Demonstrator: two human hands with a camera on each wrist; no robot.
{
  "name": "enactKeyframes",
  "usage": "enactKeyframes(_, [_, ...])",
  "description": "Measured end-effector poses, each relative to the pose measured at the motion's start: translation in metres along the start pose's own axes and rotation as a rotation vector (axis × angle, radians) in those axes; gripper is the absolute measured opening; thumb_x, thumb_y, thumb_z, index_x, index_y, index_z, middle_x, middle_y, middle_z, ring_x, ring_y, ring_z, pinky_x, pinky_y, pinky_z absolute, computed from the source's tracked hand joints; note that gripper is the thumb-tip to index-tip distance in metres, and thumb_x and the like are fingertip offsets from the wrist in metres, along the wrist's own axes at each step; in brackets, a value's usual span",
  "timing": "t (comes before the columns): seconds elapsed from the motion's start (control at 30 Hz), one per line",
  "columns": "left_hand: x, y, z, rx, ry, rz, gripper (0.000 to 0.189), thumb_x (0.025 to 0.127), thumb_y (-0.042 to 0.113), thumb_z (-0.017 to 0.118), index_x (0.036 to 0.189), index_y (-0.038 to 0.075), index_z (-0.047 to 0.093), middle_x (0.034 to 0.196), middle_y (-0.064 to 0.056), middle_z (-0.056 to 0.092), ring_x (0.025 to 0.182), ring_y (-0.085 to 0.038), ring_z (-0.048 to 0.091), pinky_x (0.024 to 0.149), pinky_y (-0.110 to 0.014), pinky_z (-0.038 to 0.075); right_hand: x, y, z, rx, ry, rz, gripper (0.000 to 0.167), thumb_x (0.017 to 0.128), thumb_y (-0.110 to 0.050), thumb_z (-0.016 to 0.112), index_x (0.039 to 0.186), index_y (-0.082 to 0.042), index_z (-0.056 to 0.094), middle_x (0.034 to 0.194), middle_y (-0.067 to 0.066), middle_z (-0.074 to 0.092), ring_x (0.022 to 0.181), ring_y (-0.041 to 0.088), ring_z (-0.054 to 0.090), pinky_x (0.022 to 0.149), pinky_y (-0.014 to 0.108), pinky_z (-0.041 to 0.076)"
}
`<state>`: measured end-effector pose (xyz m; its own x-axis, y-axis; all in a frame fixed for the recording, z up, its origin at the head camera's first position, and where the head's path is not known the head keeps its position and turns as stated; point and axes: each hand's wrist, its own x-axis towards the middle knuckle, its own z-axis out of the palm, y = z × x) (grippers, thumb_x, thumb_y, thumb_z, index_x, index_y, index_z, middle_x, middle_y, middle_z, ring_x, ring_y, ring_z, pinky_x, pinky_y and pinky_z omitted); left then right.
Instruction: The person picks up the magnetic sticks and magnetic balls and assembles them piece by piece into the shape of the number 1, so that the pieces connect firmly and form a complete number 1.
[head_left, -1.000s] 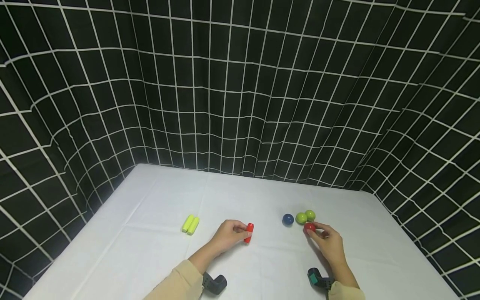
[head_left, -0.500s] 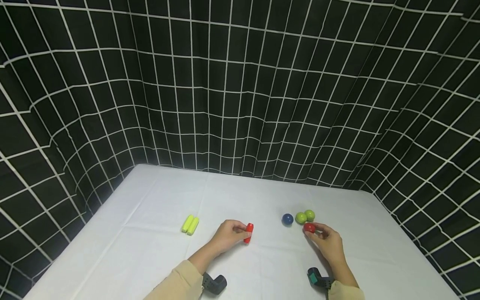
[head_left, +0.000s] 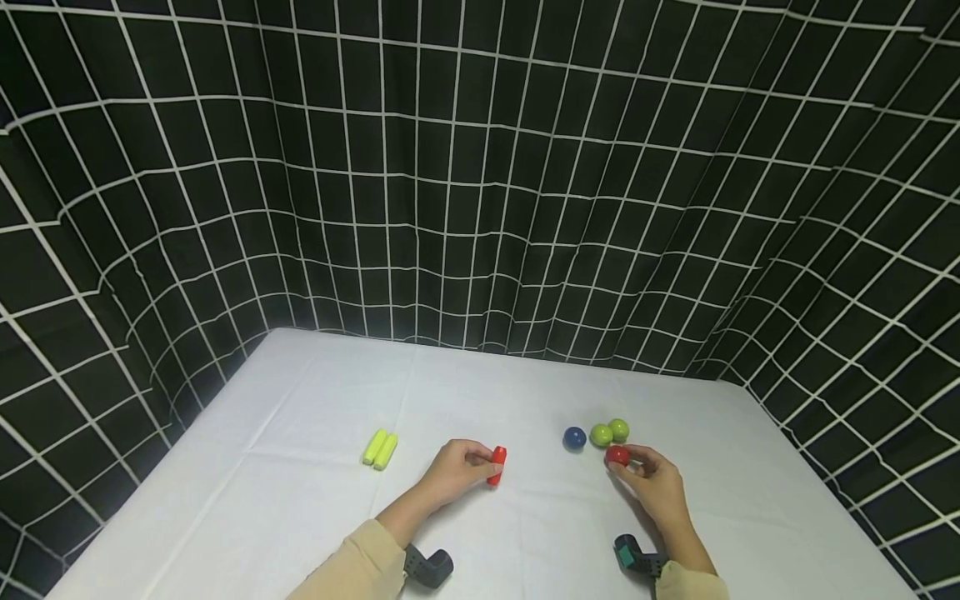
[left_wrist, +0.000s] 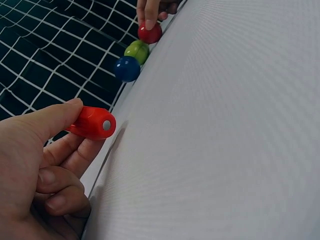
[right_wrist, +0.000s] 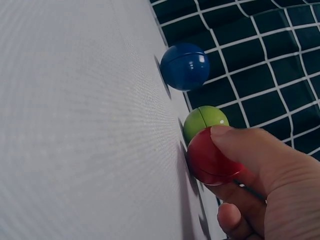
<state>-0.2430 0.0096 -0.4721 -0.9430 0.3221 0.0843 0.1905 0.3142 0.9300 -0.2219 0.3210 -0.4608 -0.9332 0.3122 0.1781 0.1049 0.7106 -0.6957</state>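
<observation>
Desk (head_left: 247, 517) edges 1st: far one ran along in front of the black grid cloth (head_left: 480, 192), side ones slanted out toward the near side, & all the small stuff sat well in from all 3. Roomy white stretch of desk b/w the red stick (head_left: 498, 456) and the blue ball (head_left: 574, 439), another from the R hand (head_left: 662, 493) out to the right edge. Tightest spot was the red ball (head_left: 617, 455), just beside the green balls (head_left: 602, 435); couldn't tell if it touched them or the desk.

Red stick was approx mid-desk, tilted a bit, short & chunky w/ a pale dot on its end. L hand (head_left: 459, 472) pinched it b/w thumb & fingers, other fingers curled under. Red ball was right of center, dark glossy red w/ a thin seam, gripped by R hand's thumb & fingers, so both hands were closed on stuff. Yellow sticks (head_left: 386, 452) lay side by side on the left, well apart from the balls.
</observation>
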Motion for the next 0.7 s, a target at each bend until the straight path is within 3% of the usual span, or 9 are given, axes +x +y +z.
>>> enactKeyframes(0.43, [0.0017,-0.0018,0.0007,0.014,0.006,0.014,0.023,0.079,0.023,0.072,0.091,0.003,0.069,0.081,-0.003,0.07,0.079,-0.011,0.061,0.075,-0.033,0.046,-0.0021,0.0002,-0.0006,-0.012,-0.014,0.035,0.048,0.08,-0.028,0.072,0.118,-0.001,0.059,0.115,0.02,0.063,0.08,0.012,0.05,0.068,0.022,0.041])
enactKeyframes(0.7, [-0.0002,0.0005,-0.0002,0.012,0.0,0.019,0.022,0.081,0.021,0.071,0.092,0.002,0.069,0.08,-0.003,0.07,0.076,-0.01,0.06,0.071,-0.029,0.046,-0.0008,0.0019,0.0005,0.006,0.003,0.035,0.05,0.082,-0.034,0.069,0.117,0.0,0.059,0.116,0.023,0.062,0.098,0.03,0.058,0.088,0.044,0.045])
